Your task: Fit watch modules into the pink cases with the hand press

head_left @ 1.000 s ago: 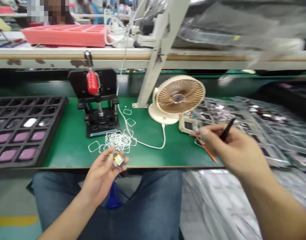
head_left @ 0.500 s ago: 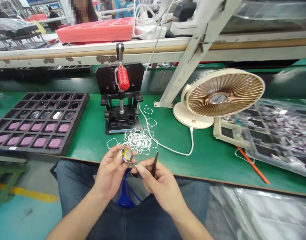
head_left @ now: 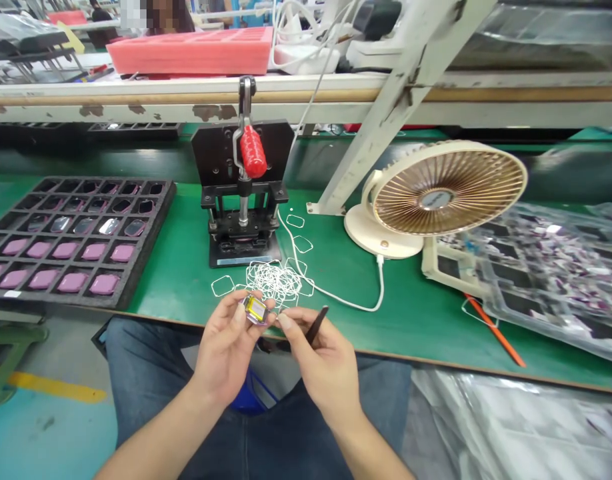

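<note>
Between the thumb and fingers of my left hand [head_left: 225,353] is a small watch-like case [head_left: 256,309] with a yellow and silver block inside, tilted toward me. My right hand [head_left: 320,357] is closed around dark tweezers [head_left: 317,325], which point up and to the right. Its thumb and index finger pinch close to the case's right edge; whatever lies between those fingertips is too small to make out. Just beyond my hands, a tangled pile of thin white ring gaskets [head_left: 273,281] lies on the green table [head_left: 336,333].
A black press [head_left: 243,220] with a red handle [head_left: 253,152] stands behind the pile. To the left lies a foam tray [head_left: 151,233] of purple and glassy cases. A fan [head_left: 449,190], its white cable [head_left: 353,305], an orange stick [head_left: 496,332] and plastic trays [head_left: 529,300] are on the right.
My right hand has come up and nearer to the case, its fingertips now almost at the edge. The tweezers lean further right. My left hand still holds the case.
</note>
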`<state>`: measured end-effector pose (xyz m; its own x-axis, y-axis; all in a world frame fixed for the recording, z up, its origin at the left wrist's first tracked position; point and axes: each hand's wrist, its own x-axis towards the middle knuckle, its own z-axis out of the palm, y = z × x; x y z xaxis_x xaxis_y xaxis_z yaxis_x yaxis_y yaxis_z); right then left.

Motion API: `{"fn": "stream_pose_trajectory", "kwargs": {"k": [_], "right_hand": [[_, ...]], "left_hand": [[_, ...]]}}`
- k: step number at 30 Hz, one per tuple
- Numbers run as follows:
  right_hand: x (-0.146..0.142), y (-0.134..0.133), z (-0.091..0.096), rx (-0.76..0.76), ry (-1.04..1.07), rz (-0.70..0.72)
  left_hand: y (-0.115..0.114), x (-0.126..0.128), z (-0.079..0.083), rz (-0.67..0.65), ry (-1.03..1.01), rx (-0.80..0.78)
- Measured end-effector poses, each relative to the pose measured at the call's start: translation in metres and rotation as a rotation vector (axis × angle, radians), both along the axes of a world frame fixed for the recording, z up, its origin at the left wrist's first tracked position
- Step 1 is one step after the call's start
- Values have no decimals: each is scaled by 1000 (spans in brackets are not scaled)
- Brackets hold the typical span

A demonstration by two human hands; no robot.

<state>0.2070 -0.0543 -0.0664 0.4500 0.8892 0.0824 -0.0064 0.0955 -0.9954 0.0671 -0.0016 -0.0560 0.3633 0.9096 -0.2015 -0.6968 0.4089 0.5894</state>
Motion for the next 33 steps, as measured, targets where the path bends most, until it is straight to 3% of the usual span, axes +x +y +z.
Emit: {"fn": "stream_pose_trajectory", "kwargs": {"k": [4,10,12,16,20,24,33], "right_hand": [[1,-2,-1,42,-203,-8],[0,-13,3,163,-294,-63],[-6,-17,8,142,-205,-16],[-23,-17,17,-15,177,140],[-30,-13,12,-143,432,223],[-30,-13,6,-209,498,278],[-30,-11,6,-194,474,278]], "left_hand": [[-1,-1,1,10,-20,-6],[-5,-3,3,19,10,-6],[-6,-2,3,30,30,-6],[-10,-1,1,31,49,-7],[-10,-4,-2,27,62,50],[-9,-9,-4,11,90,112],[-8,-13,-6,-8,75,133]]}}
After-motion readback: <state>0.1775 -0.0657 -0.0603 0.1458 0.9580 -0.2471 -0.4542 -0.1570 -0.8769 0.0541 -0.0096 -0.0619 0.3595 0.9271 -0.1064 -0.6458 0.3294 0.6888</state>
